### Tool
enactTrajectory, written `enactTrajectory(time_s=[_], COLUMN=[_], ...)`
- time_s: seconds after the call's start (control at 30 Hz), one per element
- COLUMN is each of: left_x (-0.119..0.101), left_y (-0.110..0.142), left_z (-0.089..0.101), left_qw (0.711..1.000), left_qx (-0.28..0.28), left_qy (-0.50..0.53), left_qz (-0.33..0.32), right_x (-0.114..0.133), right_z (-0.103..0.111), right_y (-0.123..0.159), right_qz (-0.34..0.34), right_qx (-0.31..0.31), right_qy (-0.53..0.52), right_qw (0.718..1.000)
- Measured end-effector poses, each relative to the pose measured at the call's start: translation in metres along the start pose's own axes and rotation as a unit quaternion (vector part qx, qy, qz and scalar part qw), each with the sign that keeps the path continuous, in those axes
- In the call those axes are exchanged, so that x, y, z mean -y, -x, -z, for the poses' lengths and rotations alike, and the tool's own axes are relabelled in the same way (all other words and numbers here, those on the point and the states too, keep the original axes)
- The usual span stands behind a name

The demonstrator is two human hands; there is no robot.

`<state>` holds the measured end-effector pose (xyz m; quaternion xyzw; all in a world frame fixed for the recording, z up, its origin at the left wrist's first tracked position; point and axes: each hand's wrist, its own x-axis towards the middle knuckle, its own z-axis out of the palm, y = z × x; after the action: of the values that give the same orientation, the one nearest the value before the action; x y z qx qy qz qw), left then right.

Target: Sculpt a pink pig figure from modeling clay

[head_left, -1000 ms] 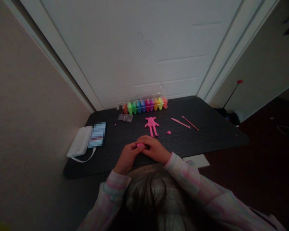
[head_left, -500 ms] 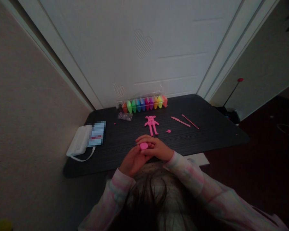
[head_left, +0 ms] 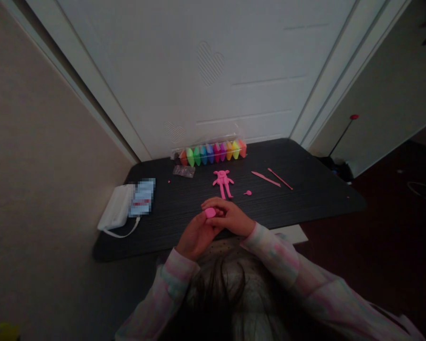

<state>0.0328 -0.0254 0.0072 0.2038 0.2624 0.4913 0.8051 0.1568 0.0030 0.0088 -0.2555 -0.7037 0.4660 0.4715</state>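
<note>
Both hands meet near the front of the dark table, fingers closed around one lump of pink modelling clay point(head_left: 210, 213). My left hand point(head_left: 196, 237) grips it from below and the left, while my right hand point(head_left: 232, 219) curls over it from the right. Some fingertips are hidden behind the clay and the other hand. Just beyond lies a flat pink clay figure point(head_left: 223, 183) with ears, arms and long legs. To its right rests a small pink clay piece point(head_left: 248, 192) with a thin tail.
Two pink modelling tools point(head_left: 266, 179) lie at the right. Along the back stands a clear package of coloured clay point(head_left: 209, 154), with a small clear wrapper point(head_left: 183, 171) before it. At the left are a white power bank point(head_left: 117, 208) with a cable and a blurred-out blue item point(head_left: 142, 198).
The pink clay between my fingers has turned from a rounded outline to a squarer one and shifted slightly up and left. The things on the table stay put.
</note>
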Motion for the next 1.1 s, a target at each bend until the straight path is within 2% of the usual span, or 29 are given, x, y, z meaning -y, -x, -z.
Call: enactTrajectory(time_s=[0.1, 0.2, 0.3, 0.4, 0.53, 0.77, 1.1], left_x=[-0.002, -0.01, -0.02, -0.026, -0.024, -0.023, -0.025], left_y=[-0.001, -0.001, -0.001, -0.001, -0.003, -0.003, -0.003], left_z=[0.0, 0.002, 0.004, 0.003, 0.002, 0.006, 0.004], left_qw=[1.0, 0.999, 0.988, 0.97, 0.953, 0.943, 0.95], left_qx=[-0.013, -0.037, -0.071, -0.098, -0.109, -0.113, -0.091], left_qy=[0.001, -0.025, -0.118, -0.214, -0.276, -0.304, -0.295], left_qz=[0.001, -0.032, -0.073, -0.067, -0.066, -0.071, -0.047], right_x=[0.0, -0.001, -0.002, -0.002, -0.002, -0.005, -0.004], right_z=[-0.001, -0.002, -0.002, -0.003, -0.004, -0.006, -0.005], right_y=[-0.001, -0.001, -0.002, -0.002, -0.002, 0.0, 0.001], right_qz=[0.0, 0.013, 0.037, 0.05, 0.052, 0.058, 0.049], right_qx=[-0.022, -0.042, -0.063, -0.068, -0.051, -0.039, -0.02], right_qy=[0.036, 0.085, 0.131, 0.165, 0.185, 0.211, 0.207], right_qw=[0.999, 0.995, 0.989, 0.983, 0.98, 0.975, 0.977])
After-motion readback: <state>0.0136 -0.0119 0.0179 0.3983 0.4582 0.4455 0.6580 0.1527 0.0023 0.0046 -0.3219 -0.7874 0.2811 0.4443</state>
